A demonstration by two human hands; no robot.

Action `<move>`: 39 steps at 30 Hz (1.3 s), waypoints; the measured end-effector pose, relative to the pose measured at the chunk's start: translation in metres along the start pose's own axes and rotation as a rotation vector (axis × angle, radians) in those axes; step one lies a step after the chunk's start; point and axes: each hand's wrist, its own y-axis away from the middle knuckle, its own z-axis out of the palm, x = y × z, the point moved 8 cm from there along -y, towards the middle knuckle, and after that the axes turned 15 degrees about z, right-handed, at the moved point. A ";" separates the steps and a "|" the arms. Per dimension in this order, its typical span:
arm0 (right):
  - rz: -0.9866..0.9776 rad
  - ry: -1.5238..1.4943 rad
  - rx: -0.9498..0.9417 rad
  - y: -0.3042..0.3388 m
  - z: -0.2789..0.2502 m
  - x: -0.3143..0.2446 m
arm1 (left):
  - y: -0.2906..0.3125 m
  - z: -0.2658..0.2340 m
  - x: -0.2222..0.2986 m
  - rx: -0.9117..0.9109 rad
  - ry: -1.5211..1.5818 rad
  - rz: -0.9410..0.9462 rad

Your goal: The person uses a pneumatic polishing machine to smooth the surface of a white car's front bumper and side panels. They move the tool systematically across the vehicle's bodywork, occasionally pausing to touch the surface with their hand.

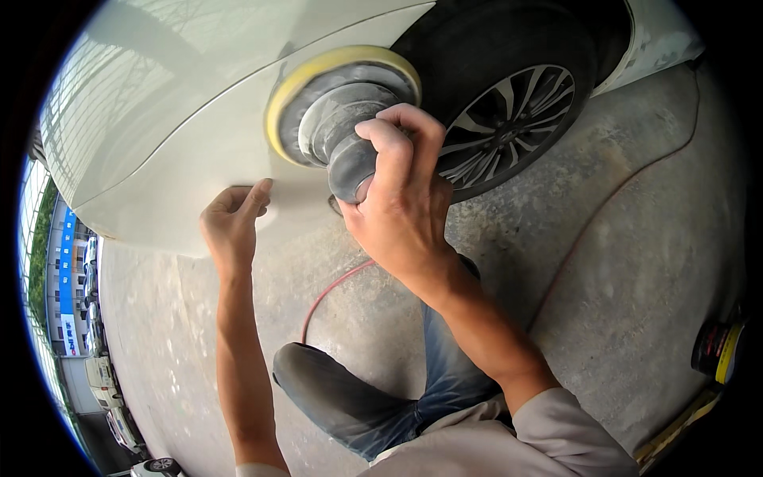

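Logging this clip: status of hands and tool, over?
Right hand grips grey sander, pad on white car panel. Left hand touches panel's lower edge. Red hose trails underneath.

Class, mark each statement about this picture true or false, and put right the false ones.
1. The right hand grips a sander with a yellow-rimmed pad. True.
2. The pad is pressed against the wheel. False: it lies against the white car panel, beside the wheel.
3. The left hand rests at the lower edge of the panel. True.
4. The left hand holds a cloth. False: nothing shows in it.
5. A red hose runs over the concrete floor. True.
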 end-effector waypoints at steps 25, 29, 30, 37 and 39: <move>0.031 0.184 0.385 -0.045 -0.057 0.017 | -0.003 -0.003 0.004 0.003 0.044 0.028; 0.195 0.087 0.343 -0.049 -0.067 0.022 | 0.000 -0.007 0.002 0.008 0.050 0.030; 0.094 0.150 0.348 -0.047 -0.060 0.012 | -0.002 -0.006 0.001 0.008 0.064 0.041; 0.152 0.196 0.267 -0.013 -0.038 0.030 | -0.005 -0.008 0.002 -0.043 0.028 0.064; 0.202 0.219 0.315 -0.001 -0.060 0.044 | -0.007 0.002 -0.007 -0.030 0.081 0.105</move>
